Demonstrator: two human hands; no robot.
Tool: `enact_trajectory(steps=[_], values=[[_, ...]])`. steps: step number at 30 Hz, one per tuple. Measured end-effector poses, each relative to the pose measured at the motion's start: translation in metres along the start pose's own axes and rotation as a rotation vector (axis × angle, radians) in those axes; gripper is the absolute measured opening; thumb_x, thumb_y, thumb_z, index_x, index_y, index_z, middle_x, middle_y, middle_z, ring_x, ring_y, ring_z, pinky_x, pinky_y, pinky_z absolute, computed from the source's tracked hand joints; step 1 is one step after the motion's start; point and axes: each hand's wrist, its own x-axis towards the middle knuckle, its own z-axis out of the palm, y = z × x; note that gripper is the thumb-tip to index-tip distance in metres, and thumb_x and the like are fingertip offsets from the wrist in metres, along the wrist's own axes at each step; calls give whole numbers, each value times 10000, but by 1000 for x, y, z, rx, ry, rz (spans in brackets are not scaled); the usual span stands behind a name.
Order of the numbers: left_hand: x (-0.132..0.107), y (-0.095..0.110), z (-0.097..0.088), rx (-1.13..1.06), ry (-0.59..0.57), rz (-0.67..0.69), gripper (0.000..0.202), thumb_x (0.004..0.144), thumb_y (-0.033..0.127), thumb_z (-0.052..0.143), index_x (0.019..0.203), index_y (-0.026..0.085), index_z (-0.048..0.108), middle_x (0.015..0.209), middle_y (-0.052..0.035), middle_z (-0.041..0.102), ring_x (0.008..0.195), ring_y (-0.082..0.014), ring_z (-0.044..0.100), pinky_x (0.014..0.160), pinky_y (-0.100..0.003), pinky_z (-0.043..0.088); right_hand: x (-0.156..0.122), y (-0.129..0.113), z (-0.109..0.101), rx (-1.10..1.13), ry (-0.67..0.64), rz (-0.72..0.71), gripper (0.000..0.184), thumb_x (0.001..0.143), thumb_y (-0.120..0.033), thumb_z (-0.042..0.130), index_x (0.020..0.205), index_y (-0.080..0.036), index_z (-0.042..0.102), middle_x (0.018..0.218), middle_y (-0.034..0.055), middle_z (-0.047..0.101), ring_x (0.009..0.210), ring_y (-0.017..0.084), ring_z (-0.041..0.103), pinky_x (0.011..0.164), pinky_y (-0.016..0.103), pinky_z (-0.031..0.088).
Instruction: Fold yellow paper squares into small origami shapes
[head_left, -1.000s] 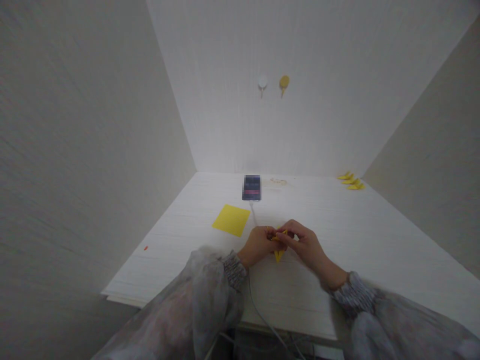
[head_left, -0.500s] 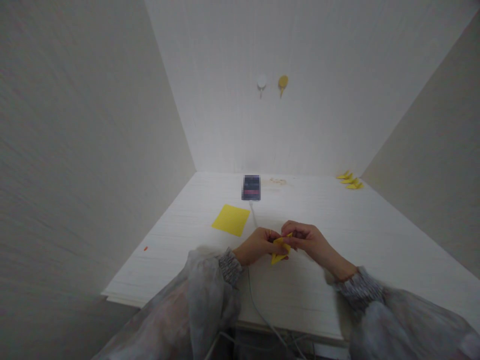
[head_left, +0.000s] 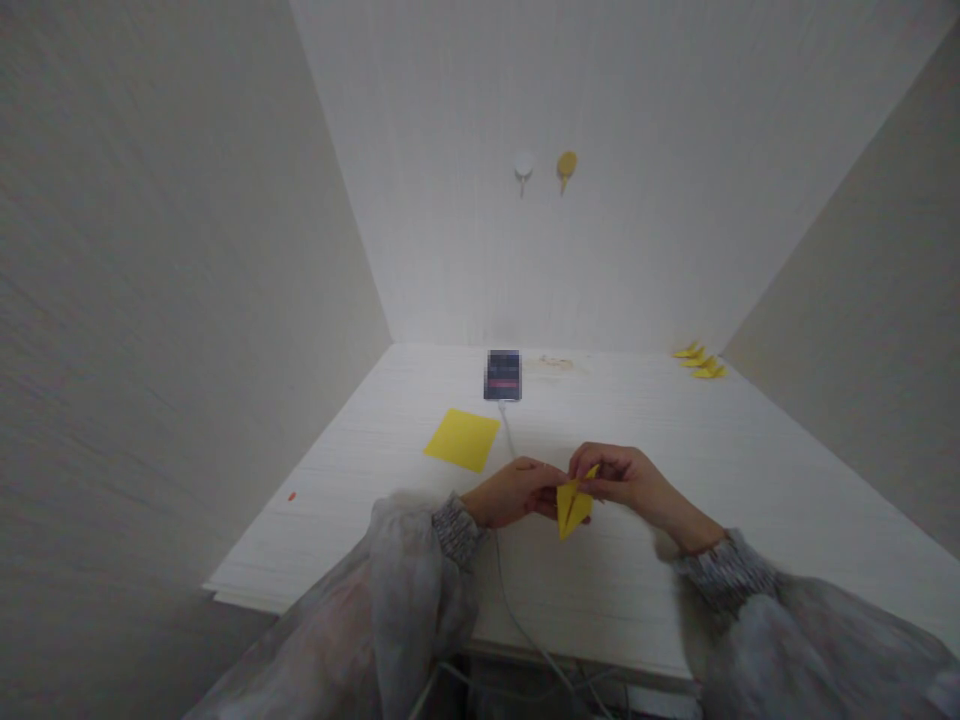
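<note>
A folded piece of yellow paper [head_left: 573, 510], pointed at its lower end and with a slit down its middle, is held above the table between both hands. My left hand [head_left: 517, 492] grips its left side, with fingers partly hidden behind it. The fingers of my right hand [head_left: 616, 474] pinch its upper right part, where a narrow yellow point sticks up. A flat yellow paper square [head_left: 462, 440] lies on the table to the left of my hands.
A phone [head_left: 502, 376] with a blurred screen stands at the back, its white cable [head_left: 504, 580] running to the front edge. Several folded yellow paper pieces [head_left: 702, 362] sit at the back right. Two hooks [head_left: 566, 166] are on the wall. A small orange bit [head_left: 292, 496] lies left.
Both hands have shifted slightly right with the folded paper. It has turned, so its slit face and lower point show more, and the left thumb no longer covers its front.
</note>
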Motion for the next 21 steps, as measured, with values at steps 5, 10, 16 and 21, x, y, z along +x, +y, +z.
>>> enact_trajectory(steps=[5, 10, 16, 21], values=[[-1, 0, -1, -49, -46, 5, 332, 731, 353, 508, 836, 54, 608, 771, -135, 634, 741, -188, 599, 736, -312, 421, -2, 1, -1, 10, 10, -14, 77, 664, -205, 625, 677, -160, 563, 761, 14, 540, 566, 82, 481, 463, 198, 359], [-2, -2, -2, -13, -45, 28, 346, 702, 369, 554, 845, 59, 604, 804, -146, 633, 767, -199, 600, 739, -311, 421, -3, 1, 0, 19, 16, -24, 68, 667, -194, 625, 673, -164, 565, 755, 9, 539, 547, 75, 463, 450, 196, 339], [-2, 0, 0, 64, -61, 55, 365, 725, 380, 523, 908, 73, 597, 844, -134, 627, 800, -184, 592, 757, -307, 418, -2, 3, 0, -37, 71, -2, 109, 696, -265, 594, 735, -165, 572, 725, 17, 536, 568, 98, 479, 483, 220, 367], [0, 1, 0, 128, 0, 101, 344, 743, 361, 501, 912, 77, 597, 808, -111, 630, 747, -157, 596, 736, -289, 433, 1, 0, 3, -106, 150, 54, 151, 703, -311, 578, 711, -165, 539, 577, -27, 487, 473, 73, 422, 434, 202, 319]])
